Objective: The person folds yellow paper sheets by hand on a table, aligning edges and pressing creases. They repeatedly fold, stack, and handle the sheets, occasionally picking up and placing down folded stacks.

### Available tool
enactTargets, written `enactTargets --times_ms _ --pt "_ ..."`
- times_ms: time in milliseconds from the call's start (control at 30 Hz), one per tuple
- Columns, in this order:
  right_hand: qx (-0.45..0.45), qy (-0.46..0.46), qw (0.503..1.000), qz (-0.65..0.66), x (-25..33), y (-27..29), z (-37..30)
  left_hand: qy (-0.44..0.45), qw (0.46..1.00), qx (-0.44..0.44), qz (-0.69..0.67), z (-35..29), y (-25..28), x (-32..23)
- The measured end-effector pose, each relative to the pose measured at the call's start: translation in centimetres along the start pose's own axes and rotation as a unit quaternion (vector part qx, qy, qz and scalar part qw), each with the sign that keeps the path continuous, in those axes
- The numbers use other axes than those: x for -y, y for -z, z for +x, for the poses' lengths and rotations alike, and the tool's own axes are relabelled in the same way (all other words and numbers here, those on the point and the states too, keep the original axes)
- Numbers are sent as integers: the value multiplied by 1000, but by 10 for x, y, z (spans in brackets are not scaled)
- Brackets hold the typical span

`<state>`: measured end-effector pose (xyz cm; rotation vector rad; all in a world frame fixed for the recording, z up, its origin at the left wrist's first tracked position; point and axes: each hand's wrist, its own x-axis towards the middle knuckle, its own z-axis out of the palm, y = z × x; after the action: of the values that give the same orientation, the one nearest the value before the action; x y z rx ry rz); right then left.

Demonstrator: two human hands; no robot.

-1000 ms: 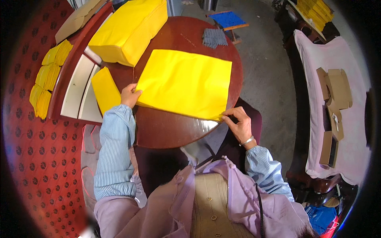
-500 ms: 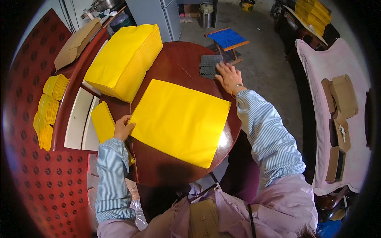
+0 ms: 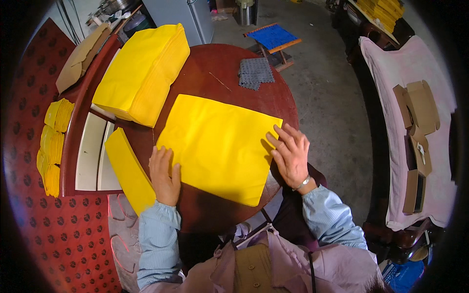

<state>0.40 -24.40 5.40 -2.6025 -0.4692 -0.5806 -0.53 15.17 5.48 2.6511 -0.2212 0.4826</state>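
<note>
A flat yellow sheet (image 3: 217, 146), looking like paper or thin fabric, lies on the round dark-red table (image 3: 210, 63). Across its left edge rests my left hand (image 3: 165, 173), fingers stretched out and gripping nothing. My right hand (image 3: 290, 154) is spread over the sheet's right edge with its fingertips at the upper right corner; it too holds nothing. A narrow folded yellow strip (image 3: 128, 168) lies left of my left hand. Beyond it stands a thick stack of yellow sheets (image 3: 139, 71). A grey cloth with zigzag edges (image 3: 256, 73) lies near the table's far right edge.
Bundles of folded yellow pieces (image 3: 54, 141) lie at far left on a red patterned surface (image 3: 68, 234). A blue folding stool (image 3: 273, 36) stands beyond the table. At right, small cardboard boxes (image 3: 422, 110) sit on a pink cloth (image 3: 373, 63).
My right hand has left the grey cloth and come back to the yellow sheet's right edge. My left hand has let go of the sheet's left edge and opened out flat.
</note>
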Motion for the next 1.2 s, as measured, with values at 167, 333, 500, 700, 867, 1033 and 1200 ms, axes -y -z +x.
enactTargets --times_ms 167,333,500,700,867,1033,1200 --pt "5 -26 999 -42 2 -9 -5 28 999 21 -7 -9 -20 -17" --pt "19 -29 998 -54 -4 -13 -6 40 998 45 13 -12 -32 -16" --pt "17 -44 997 -66 -6 -14 -6 41 998 55 8 -13 -34 -18" --pt "23 -49 995 -79 -7 -16 -8 28 998 57 9 -17 -42 -13" --pt "13 -34 996 -85 -6 -16 -6 29 999 22 -31 -17 -41 -14" --pt "18 -50 996 -76 -5 -15 -4 36 999 19 -13 -13 -36 -7" --pt "25 -38 997 -69 -14 -24 -7 112 993 -19 42 15 -39 39"
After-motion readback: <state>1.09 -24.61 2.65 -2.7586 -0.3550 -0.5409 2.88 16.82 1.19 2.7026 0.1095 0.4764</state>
